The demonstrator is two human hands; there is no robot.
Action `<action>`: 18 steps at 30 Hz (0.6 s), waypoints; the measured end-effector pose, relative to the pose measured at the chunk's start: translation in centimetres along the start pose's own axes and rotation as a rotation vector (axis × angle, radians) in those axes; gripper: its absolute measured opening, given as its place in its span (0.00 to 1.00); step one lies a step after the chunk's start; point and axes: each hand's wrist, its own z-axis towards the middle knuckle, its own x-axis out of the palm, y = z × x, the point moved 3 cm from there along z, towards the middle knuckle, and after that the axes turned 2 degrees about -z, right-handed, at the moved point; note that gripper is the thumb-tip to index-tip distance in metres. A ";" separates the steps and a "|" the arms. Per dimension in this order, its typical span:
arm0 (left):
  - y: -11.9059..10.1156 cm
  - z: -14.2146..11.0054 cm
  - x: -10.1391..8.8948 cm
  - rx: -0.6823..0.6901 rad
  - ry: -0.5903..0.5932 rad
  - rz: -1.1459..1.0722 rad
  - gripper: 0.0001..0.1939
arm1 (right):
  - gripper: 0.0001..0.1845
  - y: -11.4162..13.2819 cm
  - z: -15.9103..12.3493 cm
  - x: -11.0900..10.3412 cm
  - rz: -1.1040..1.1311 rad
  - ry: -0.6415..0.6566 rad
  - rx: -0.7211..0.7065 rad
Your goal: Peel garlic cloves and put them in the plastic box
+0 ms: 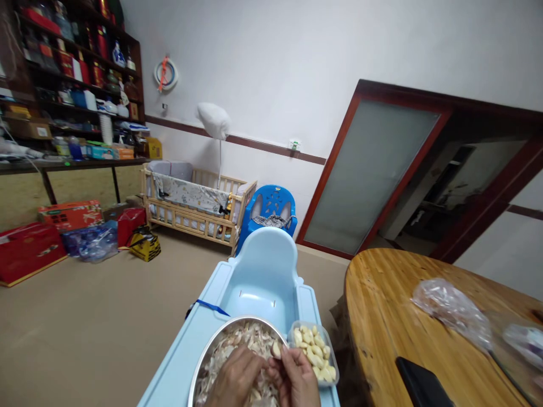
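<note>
Both hands are low in the frame, pressed together over the one metal bowl (212,350). The right hand (297,379) pinches a single pale garlic clove (276,348) at its fingertips, right above the bowl's far rim. The left hand (235,377) is curled against it, fingers bent in toward the same clove; whether it grips anything of its own I cannot tell. Under the hands, the bowl is heaped with papery garlic skins (241,339), too many to count. Just beside the right hand sits one clear plastic tub (335,362) of peeled cloves (314,350), a dozen or more, piled. Bowl and tub both rest on the tray of one light blue baby seat (258,277). To the right, one round wooden table (382,322) carries two crumpled plastic bags (449,308) and one dark phone (419,384). Far back stand one wooden crib (190,203) and one blue plastic chair (271,206).
</note>
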 end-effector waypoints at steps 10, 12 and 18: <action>1.0 0.6 -0.6 -0.220 -0.051 -0.155 0.13 | 0.23 -0.9 0.1 0.1 -0.111 0.075 -0.138; 0.8 1.0 -0.9 -0.276 -0.031 -0.233 0.14 | 0.24 -1.0 0.1 0.0 -0.137 0.070 -0.124; 0.8 1.5 -1.3 -0.462 -0.062 -0.520 0.10 | 0.24 -0.8 0.4 -0.3 -0.309 0.047 -0.204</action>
